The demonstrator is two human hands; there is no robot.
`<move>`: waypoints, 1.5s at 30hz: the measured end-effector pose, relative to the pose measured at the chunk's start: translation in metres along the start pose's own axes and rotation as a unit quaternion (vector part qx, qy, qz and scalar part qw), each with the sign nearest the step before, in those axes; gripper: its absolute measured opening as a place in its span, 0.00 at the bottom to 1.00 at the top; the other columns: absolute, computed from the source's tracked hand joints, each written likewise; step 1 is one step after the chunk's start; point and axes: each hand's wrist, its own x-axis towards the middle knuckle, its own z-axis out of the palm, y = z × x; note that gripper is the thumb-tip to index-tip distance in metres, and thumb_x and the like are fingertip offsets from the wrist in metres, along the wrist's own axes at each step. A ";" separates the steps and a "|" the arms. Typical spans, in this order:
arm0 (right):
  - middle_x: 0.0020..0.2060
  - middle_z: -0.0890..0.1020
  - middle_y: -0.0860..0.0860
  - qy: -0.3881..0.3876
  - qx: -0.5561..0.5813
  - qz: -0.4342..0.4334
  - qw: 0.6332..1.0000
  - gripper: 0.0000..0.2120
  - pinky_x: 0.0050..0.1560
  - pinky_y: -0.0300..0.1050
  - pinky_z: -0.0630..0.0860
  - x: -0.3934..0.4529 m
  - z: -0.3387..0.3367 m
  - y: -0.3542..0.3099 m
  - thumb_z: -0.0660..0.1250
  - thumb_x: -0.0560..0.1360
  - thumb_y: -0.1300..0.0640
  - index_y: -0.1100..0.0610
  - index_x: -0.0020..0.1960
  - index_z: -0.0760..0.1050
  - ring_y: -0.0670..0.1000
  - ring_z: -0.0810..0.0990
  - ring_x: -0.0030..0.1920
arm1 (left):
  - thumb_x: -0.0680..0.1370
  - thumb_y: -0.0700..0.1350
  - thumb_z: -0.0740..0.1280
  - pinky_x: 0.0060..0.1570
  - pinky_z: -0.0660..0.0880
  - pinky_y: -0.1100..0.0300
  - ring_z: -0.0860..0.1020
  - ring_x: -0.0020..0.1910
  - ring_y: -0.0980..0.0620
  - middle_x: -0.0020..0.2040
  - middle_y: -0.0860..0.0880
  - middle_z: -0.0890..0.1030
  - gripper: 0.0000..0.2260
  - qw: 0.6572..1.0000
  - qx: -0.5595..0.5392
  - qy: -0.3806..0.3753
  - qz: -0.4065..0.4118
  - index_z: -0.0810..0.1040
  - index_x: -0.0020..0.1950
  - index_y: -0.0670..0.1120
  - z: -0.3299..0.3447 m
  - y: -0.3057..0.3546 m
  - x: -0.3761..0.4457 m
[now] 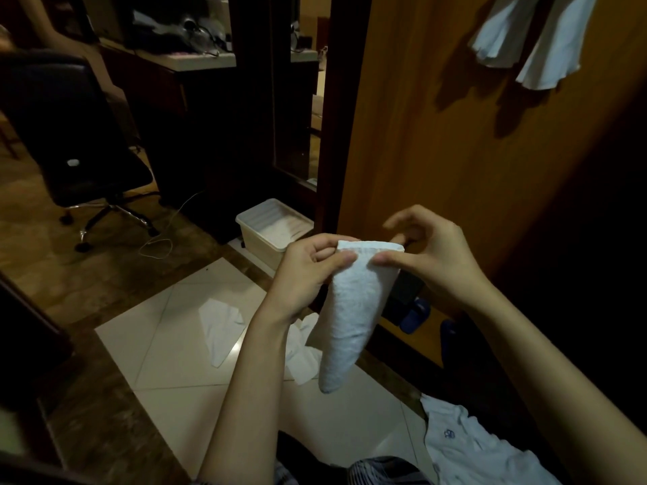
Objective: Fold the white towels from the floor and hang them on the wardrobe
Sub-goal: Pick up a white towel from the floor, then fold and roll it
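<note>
Both hands pinch the top edge of the folded white terry towel [350,302], left hand [308,271] at its left corner, right hand [430,253] at its right, its long axis hanging straight down. Below, 2 crumpled white towels [220,327] wait on the tiled floor [168,351]. The brown wooden wardrobe door [472,152], with white towels already hanging [535,36], stands up and right, nearer the right hand.
</note>
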 end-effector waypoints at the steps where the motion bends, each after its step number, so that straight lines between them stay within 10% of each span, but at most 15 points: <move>1: 0.41 0.82 0.48 -0.018 0.034 0.014 0.999 0.24 0.47 0.44 0.80 -0.001 -0.001 0.002 0.75 0.62 0.47 0.53 0.56 0.76 0.45 0.82 0.44 | 0.76 0.37 0.66 0.39 0.76 0.68 0.83 0.43 0.57 0.41 0.53 0.85 0.07 1.000 -0.001 0.002 0.004 0.80 0.51 0.47 0.000 0.000 0.000; 9: 0.43 0.85 0.49 -0.055 0.239 0.060 0.968 0.10 0.42 0.36 0.78 -0.010 0.013 0.007 0.68 0.69 0.57 0.57 0.50 0.80 0.47 0.84 0.46 | 0.75 0.41 0.68 0.40 0.77 0.66 0.83 0.44 0.57 0.41 0.53 0.84 0.05 0.998 -0.011 0.026 0.050 0.79 0.50 0.48 0.004 0.002 -0.001; 17: 0.41 0.85 0.50 -0.085 0.342 0.092 0.931 0.08 0.42 0.38 0.78 0.006 0.007 -0.011 0.72 0.71 0.55 0.58 0.47 0.80 0.50 0.84 0.45 | 0.53 0.61 0.80 0.49 0.78 0.63 0.80 0.53 0.59 0.49 0.61 0.83 0.37 0.988 -0.072 -0.133 -0.036 0.73 0.57 0.52 0.009 -0.009 -0.008; 22: 0.40 0.84 0.48 -0.068 0.359 0.104 0.925 0.08 0.44 0.39 0.79 0.017 0.006 -0.019 0.71 0.71 0.52 0.56 0.46 0.79 0.49 0.83 0.44 | 0.51 0.63 0.80 0.47 0.78 0.61 0.82 0.51 0.55 0.48 0.55 0.84 0.39 0.982 -0.120 -0.136 -0.058 0.74 0.56 0.49 0.016 -0.012 -0.009; 36: 0.53 0.81 0.54 -0.132 0.430 0.282 0.848 0.24 0.55 0.48 0.76 -0.020 0.081 0.032 0.64 0.71 0.41 0.56 0.59 0.75 0.53 0.81 0.54 | 0.75 0.47 0.69 0.56 0.77 0.51 0.80 0.55 0.47 0.53 0.47 0.81 0.10 0.972 -0.148 0.143 -0.116 0.75 0.55 0.48 0.015 -0.009 0.000; 45: 0.38 0.85 0.47 -0.224 0.401 0.347 0.818 0.13 0.40 0.37 0.76 -0.051 0.087 0.065 0.62 0.75 0.50 0.58 0.51 0.77 0.45 0.82 0.40 | 0.77 0.48 0.67 0.27 0.75 0.68 0.79 0.45 0.55 0.50 0.50 0.80 0.19 0.907 -0.251 0.315 -0.120 0.71 0.66 0.44 0.000 -0.015 0.001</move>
